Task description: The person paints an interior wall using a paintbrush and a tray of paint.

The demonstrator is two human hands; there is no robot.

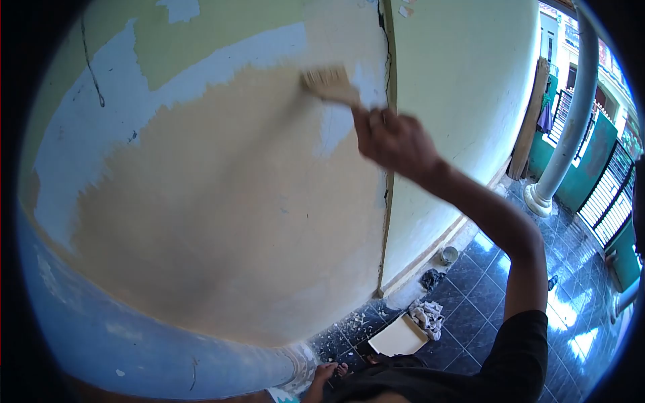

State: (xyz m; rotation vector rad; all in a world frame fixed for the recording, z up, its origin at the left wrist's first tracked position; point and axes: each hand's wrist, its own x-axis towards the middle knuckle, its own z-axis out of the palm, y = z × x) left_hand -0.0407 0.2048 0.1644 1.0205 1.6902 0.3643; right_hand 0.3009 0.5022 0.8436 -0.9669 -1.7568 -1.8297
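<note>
My right hand (396, 142) is closed around the handle of a wide paintbrush (348, 94), its arm stretched up across the view. The brush's bristles are against or close to the upper part of the wall (222, 188), where a broad beige coat covers much of the surface. Ragged pale patches and old green paint show above and left of that coat. The brush and hand are slightly blurred. My left hand cannot be made out. Bare feet (326, 371) seem to show at the bottom edge.
A cream tray (399, 336) lies on the dark tiled floor (463, 282) beside a crumpled cloth (426, 317). Near the wall's base are a black bag (433, 278) and a small tub (449, 255). A crack (388, 195) runs down the wall corner; a blue rounded surface (148, 336) curves at lower left.
</note>
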